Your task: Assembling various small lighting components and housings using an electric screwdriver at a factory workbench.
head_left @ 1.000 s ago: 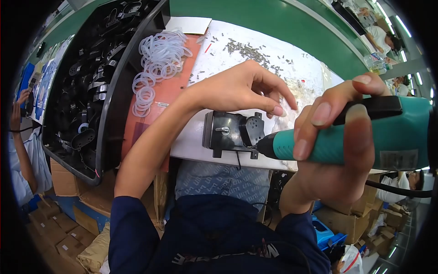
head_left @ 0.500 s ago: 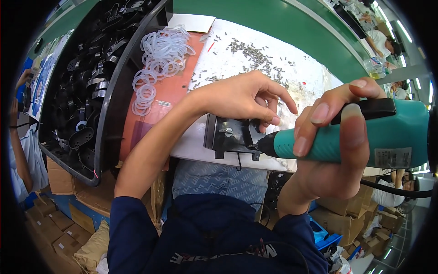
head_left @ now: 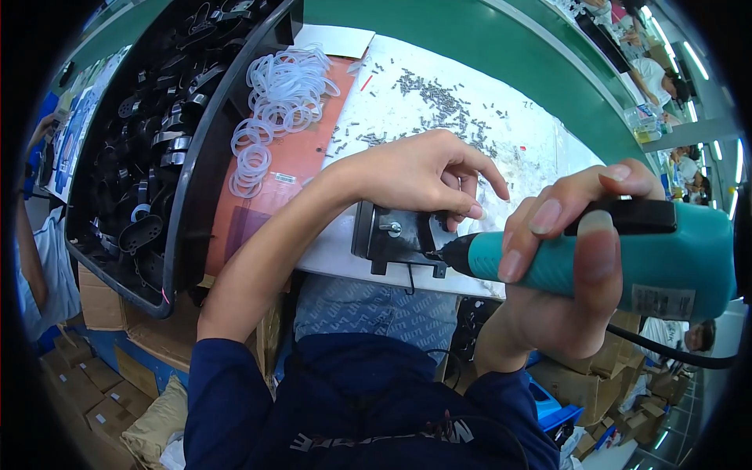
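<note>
In my right hand [head_left: 576, 235] is a teal electric screwdriver [head_left: 540, 254], held with the fingers wrapped round its body. Its tip points left and meets the right part of a black fixture [head_left: 411, 244] at the table's near edge. A small metal toggle or screw [head_left: 389, 228] stands out on the fixture. My left hand [head_left: 431, 176] reaches over the fixture's far right side. Its index finger is stretched out, while the thumb and other fingers bend together by a dark piece in the fixture; what they pinch is mostly hidden.
Many small metal screws [head_left: 442, 102] lie scattered on the white tabletop [head_left: 368, 102]. Clear plastic rings [head_left: 286, 86] are heaped on an orange sheet [head_left: 329, 117]. A deep black bin [head_left: 192, 188] with dark strap-like parts stands to the left. A cable [head_left: 666, 352] hangs near the screwdriver.
The screwdriver's rear end has dropped slightly, so the tool tilts a little more, and my right hand has moved with it. My left hand stays about where it was over the fixture.
</note>
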The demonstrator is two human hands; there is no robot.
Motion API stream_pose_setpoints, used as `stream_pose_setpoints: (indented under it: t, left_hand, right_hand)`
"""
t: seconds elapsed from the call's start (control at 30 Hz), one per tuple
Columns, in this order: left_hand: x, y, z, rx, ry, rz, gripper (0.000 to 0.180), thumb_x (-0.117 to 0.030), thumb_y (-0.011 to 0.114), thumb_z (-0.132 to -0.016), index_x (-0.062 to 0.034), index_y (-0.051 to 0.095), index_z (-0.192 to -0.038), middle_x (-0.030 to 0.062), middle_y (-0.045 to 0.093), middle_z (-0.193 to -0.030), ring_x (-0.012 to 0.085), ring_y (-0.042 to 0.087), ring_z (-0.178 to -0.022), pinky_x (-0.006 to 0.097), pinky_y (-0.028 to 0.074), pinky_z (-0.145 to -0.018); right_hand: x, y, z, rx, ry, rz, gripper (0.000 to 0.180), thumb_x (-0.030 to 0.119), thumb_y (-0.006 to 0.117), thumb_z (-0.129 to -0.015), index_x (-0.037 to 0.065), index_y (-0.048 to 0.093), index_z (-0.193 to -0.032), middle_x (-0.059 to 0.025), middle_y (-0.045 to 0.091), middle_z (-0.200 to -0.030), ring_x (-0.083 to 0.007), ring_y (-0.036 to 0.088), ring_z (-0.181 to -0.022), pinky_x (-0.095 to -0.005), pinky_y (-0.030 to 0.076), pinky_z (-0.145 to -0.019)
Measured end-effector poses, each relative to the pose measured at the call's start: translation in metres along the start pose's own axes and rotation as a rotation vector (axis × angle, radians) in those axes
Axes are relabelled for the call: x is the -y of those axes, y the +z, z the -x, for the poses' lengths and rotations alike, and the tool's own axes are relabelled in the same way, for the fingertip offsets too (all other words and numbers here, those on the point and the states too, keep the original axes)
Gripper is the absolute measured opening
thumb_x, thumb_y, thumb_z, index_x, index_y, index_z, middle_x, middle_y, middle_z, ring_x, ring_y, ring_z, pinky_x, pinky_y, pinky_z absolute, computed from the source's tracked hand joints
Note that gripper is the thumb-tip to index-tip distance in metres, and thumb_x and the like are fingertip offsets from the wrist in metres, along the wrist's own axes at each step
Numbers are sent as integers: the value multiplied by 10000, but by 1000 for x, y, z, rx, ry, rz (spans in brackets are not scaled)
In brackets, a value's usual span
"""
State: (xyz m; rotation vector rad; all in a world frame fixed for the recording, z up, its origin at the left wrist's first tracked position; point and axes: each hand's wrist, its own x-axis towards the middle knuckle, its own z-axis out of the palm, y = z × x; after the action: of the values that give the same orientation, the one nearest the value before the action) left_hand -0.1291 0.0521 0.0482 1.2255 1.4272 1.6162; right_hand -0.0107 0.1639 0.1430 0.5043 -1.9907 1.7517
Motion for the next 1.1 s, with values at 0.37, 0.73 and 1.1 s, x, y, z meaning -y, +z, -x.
stream_pose_setpoints:
  t: [0.37,0.73,1.1]
  left_hand:
    - [2,0,0,-17,-4,-35,326,-95,660,-820,0,623,-1130,53,638,-664,93,622,-609,241,471,-593]
    - [5,3,-1,-18,7,-16,320,-102,666,-810,8,630,-1108,65,652,-659,102,627,-600,249,475,-583]
    - [-3,6,3,-70,-17,-115,312,-32,652,-802,-4,619,-1111,52,603,-645,95,596,-579,248,460,-550]
  right_hand:
    - [4,3,2,-2,43,27,388,218,510,-934,-1,373,-1222,-131,535,-835,-155,505,-453,-265,415,-449]
    - [3,9,3,56,-67,74,348,171,520,-908,-23,376,-1159,-151,547,-794,-157,503,-439,-253,421,-414]
    - [-8,15,13,-119,-160,-78,215,88,513,-846,16,418,-1025,-96,513,-728,-129,428,-375,-241,333,-360]
